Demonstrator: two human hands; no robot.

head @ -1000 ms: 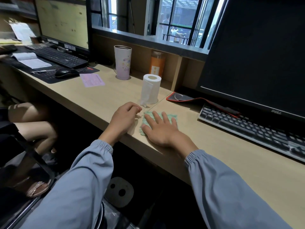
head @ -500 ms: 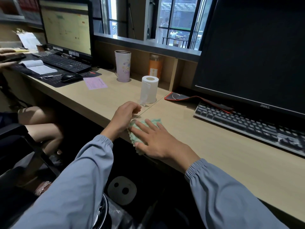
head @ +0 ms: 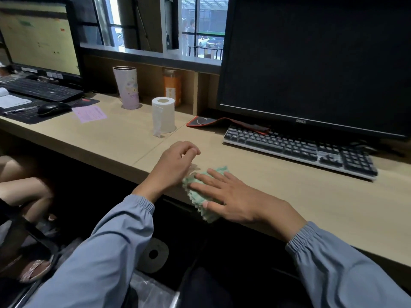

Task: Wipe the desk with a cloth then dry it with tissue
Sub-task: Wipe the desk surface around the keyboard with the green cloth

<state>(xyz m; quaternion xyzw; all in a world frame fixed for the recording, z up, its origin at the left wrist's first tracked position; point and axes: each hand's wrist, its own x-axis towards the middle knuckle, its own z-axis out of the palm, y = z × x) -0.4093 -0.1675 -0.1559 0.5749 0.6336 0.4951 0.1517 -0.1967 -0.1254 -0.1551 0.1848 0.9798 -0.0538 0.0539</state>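
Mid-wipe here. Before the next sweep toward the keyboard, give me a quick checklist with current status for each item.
1. Right hand flat on the green cloth: ok.
2. Cloth fully on the desk: not ok, one part hangs over the front edge.
3. Left hand out of the sweep path: ok, it is left of the cloth.
4. Bare desk between cloth and keyboard: ok.
5. Tissue roll in place for drying: ok, upright behind the left hand.
6. Desk wet or dry: cannot tell.
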